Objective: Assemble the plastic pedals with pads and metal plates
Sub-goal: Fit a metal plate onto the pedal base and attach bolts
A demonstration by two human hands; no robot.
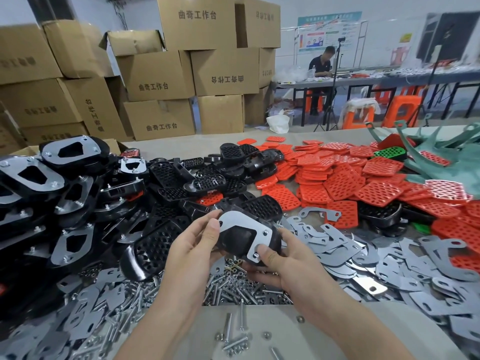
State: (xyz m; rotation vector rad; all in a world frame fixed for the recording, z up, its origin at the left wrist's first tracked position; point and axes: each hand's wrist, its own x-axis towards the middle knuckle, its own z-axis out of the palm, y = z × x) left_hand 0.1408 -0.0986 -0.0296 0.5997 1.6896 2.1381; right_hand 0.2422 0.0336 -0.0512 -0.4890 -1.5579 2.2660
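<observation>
The black pedal (240,239), metal plate (259,226) upward, is held above the table, long axis slanting from the gripping left hand (192,245) to the right hand (280,266), which pinches the bolted corner and is likely nearer for fastening. Loose bolts (233,284) lie below the pedal; the cardboard boxes (155,74) behind it hide their contents.

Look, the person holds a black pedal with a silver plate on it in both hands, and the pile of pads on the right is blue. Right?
No. The head view shows the pile of pads is red, not blue. The left hand and right hand do hold the black pedal with the silver plate on it.
</observation>
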